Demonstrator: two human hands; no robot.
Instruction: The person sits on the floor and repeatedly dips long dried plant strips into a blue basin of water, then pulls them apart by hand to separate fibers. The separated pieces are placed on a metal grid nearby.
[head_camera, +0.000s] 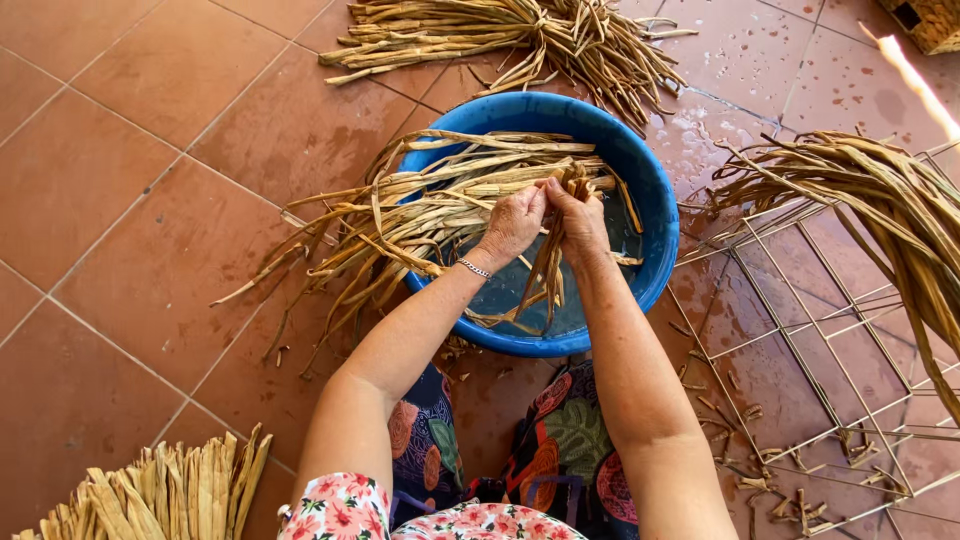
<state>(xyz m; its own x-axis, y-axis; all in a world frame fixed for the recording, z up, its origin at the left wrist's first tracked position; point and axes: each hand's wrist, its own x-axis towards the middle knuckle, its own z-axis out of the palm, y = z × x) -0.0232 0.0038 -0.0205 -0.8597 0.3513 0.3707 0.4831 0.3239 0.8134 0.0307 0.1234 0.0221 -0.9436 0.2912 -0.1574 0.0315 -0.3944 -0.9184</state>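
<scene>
Both hands meet over a round blue basin (655, 195) holding water. My left hand (512, 222), a thin bracelet on its wrist, and my right hand (578, 215) are closed side by side on a bunch of long dried plant strips (545, 275). The held strips hang down from my fists into the water. More wet strips (400, 215) lie across the basin and spill over its left rim onto the tiles.
Another pile of dried strips (520, 40) lies beyond the basin. A wire rack (800, 340) at right carries a draped bundle (890, 200). A cut bundle (170, 495) sits at bottom left. The floor is wet terracotta tile (150, 150).
</scene>
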